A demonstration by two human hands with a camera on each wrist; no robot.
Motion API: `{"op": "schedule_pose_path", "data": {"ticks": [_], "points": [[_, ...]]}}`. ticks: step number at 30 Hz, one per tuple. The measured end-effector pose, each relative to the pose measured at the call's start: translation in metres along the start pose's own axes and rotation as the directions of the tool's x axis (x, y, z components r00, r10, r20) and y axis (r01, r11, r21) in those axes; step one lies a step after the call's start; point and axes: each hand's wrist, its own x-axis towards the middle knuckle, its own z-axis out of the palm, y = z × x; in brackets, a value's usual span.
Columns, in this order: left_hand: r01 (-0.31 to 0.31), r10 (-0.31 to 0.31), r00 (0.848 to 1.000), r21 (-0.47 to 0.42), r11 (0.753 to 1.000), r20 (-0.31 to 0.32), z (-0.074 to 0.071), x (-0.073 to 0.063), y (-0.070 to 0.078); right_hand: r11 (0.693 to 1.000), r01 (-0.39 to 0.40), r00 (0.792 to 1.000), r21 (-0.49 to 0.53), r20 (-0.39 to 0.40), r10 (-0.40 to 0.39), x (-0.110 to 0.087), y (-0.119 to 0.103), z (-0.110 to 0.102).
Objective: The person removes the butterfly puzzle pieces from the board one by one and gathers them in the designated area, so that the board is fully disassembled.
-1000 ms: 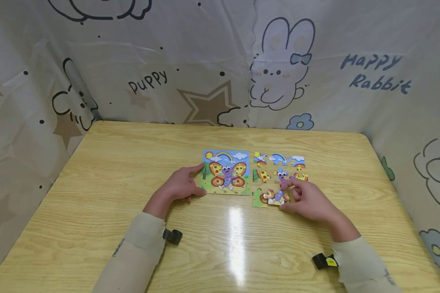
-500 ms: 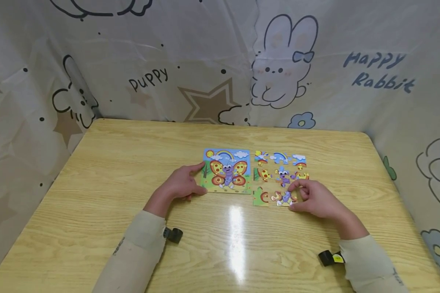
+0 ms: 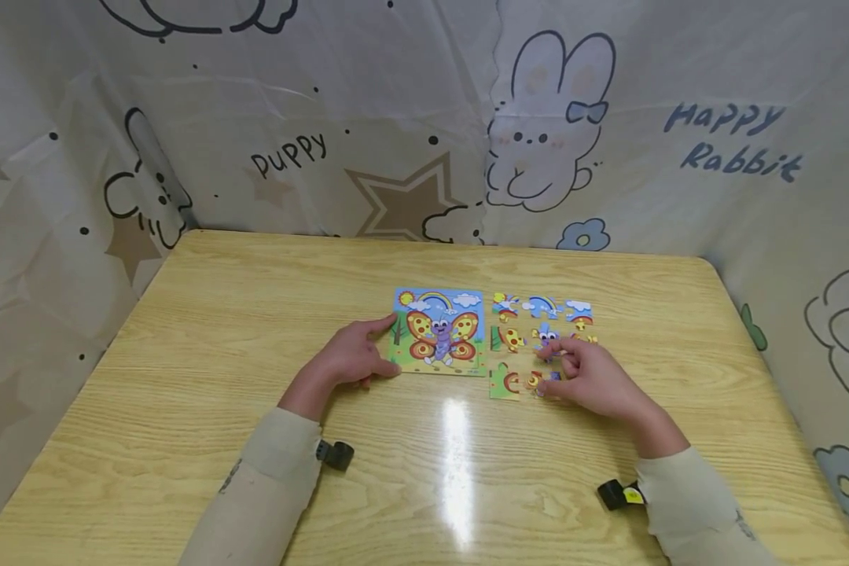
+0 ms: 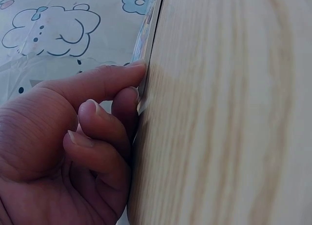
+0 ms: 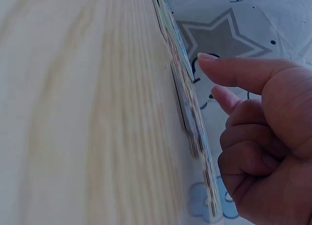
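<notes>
A square butterfly puzzle board (image 3: 442, 303) lies flat on the table in the head view. My left hand (image 3: 350, 354) touches its left edge with forefinger and thumb spread apart; in the left wrist view the other fingers (image 4: 105, 156) are curled beside it. Right of the board, loose jigsaw pieces form rows. My right hand (image 3: 594, 377) hovers over the lower ones, thumb and forefinger apart, nothing visible between them. Under it are the purple-faced middle piece (image 3: 546, 336) and the bottom middle piece (image 3: 534, 380), both partly covered. The bottom left piece (image 3: 502, 383) shows fully.
The top row has a sun piece (image 3: 505, 303), a rainbow piece (image 3: 540, 306) and a cloud piece (image 3: 578, 308). A left wing piece (image 3: 507, 339) lies below. The wooden table (image 3: 255, 275) meets a printed cloth (image 3: 396, 118) at the back and sides.
My right hand held the bottom middle piece and slid it right, leaving a gap to the bottom left piece. It has since let go and moved back left. My left hand stays put.
</notes>
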Motion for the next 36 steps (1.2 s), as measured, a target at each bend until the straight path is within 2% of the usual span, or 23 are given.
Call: {"op": "schedule_pose_path", "data": {"ticks": [14, 22, 27, 36], "points": [[0.013, -0.013, 1.000, 0.006, 1.000, -0.005, -0.001, 0.003, 0.000, 1.000, 0.028, 0.999, 0.009, 0.030, -0.029, 0.040, -0.031, 0.029], [-0.002, 0.002, 1.000, 0.009, 1.000, 0.001, -0.001, 0.004, 0.000, 0.998, 0.029, 0.997, -0.062, 0.072, -0.025, 0.061, -0.041, 0.043], [0.007, -0.007, 1.000, 0.005, 1.000, 0.000, -0.001, 0.003, 0.000, 0.993, 0.025, 0.996, -0.119, 0.090, -0.015, 0.068, -0.043, 0.048], [0.008, -0.008, 1.000, 0.009, 1.000, 0.003, 0.000, 0.003, -0.001, 0.991, -0.009, 0.997, -0.134, 0.079, 0.020, 0.073, -0.046, 0.050]]}}
